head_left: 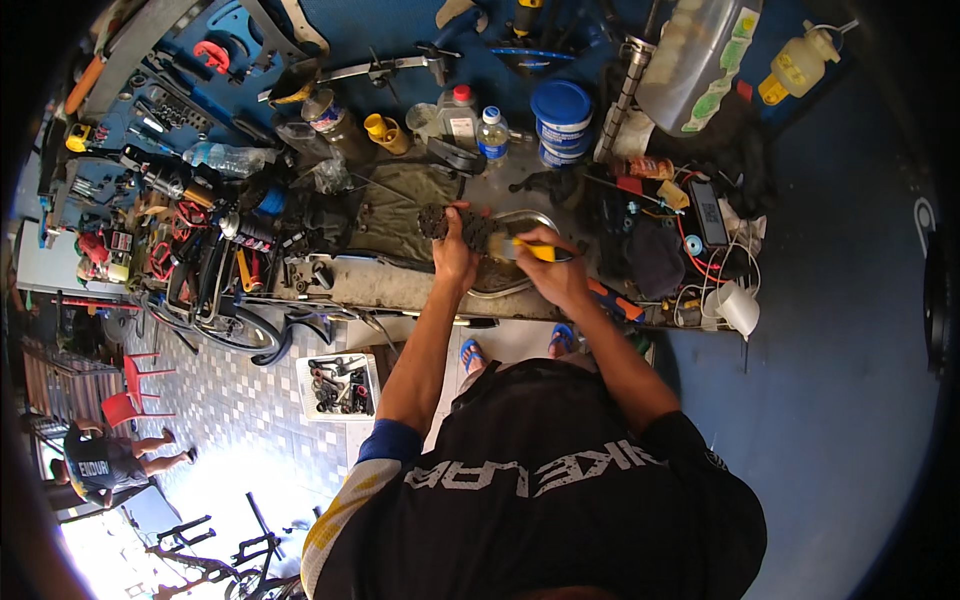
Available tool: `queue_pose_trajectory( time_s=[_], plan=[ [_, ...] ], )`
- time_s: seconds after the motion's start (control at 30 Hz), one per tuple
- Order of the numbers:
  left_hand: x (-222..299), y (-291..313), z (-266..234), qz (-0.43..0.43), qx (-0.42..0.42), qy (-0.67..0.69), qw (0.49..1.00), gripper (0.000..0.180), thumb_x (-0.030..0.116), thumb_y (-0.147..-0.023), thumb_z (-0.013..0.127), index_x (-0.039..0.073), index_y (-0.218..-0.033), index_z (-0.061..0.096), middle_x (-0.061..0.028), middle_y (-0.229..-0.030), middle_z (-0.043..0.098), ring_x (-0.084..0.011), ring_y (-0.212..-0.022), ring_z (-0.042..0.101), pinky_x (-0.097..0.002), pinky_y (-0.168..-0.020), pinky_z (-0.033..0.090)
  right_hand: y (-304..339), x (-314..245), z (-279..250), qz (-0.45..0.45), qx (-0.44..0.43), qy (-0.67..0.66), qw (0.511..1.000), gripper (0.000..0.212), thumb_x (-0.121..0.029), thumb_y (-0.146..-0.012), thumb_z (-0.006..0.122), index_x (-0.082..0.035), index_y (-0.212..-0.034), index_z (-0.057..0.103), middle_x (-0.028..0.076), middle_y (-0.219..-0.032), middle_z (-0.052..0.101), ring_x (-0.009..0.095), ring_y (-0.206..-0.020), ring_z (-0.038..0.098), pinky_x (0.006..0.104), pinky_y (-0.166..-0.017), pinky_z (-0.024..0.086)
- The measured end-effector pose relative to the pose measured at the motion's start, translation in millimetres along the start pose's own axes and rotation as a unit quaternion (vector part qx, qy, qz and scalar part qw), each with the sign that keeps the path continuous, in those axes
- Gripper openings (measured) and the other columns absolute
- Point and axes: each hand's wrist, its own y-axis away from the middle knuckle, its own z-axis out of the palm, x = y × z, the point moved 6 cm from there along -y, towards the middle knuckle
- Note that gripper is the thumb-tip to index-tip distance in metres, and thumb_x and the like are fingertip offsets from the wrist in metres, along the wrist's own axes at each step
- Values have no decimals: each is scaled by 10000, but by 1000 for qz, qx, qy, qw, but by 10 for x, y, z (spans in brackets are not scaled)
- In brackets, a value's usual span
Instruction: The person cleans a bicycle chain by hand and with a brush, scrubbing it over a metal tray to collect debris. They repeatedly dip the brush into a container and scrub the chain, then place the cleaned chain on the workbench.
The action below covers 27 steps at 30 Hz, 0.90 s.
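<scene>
My left hand (456,258) is closed around a dark, toothed bicycle part (432,221) that looks like a sprocket cassette, its thumb on top. In my right hand (563,275) is a brush with a yellow handle (541,251). Its pale bristles (502,247) are beside the dark part, close to my left fingers; whether they touch it I cannot tell. Both hands are over a round metal basin (545,218) on the workbench, whose inside is partly hidden by them. A crumpled olive cloth (398,205) lies left of the basin.
Along the back stand a blue tub (561,120), a small water bottle (492,135) and a yellow container (388,135). Cables and a white cup (735,307) crowd the right end. A white crate of parts (340,387) sits on the floor; another person (105,462) is far left.
</scene>
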Motion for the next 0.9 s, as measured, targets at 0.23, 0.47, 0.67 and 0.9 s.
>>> queue_pose_trajectory(
  time_s=[0.23,0.47,0.67,0.9],
  plan=[
    [184,39,98,-29,-3,-7,1000,426,508,-1088,463,129,-1269,533,-172,-1212,703,-315,-1110,692,-500,-889,597,105,183,-198,-19,-21,117,993,189,-172,-867,777,-109,-1010,671,70,-935,731,290,-859,723,385,-725,562],
    [-30,-66,17,31,-16,-36,999,378,449,-1085,527,108,-1245,560,-191,-1160,714,-288,-1021,713,-447,-815,621,27,-227,145,-60,15,7,998,225,-167,-844,788,-108,-1037,688,100,-924,728,282,-854,729,361,-758,565],
    [27,16,-67,-31,-17,14,999,410,521,-1067,504,164,-1266,527,-178,-1257,690,-331,-1132,665,-536,-915,580,74,313,-233,-12,-27,102,994,244,-226,-871,770,-82,-1016,637,139,-954,732,354,-903,723,412,-765,568],
    [164,80,-179,-46,-30,57,997,337,445,-1073,543,177,-1277,529,-206,-1305,690,-334,-1077,697,-502,-865,600,63,111,-389,-73,-84,329,938,332,-356,-885,772,-81,-1011,635,143,-917,734,360,-849,714,419,-723,564]
  ],
)
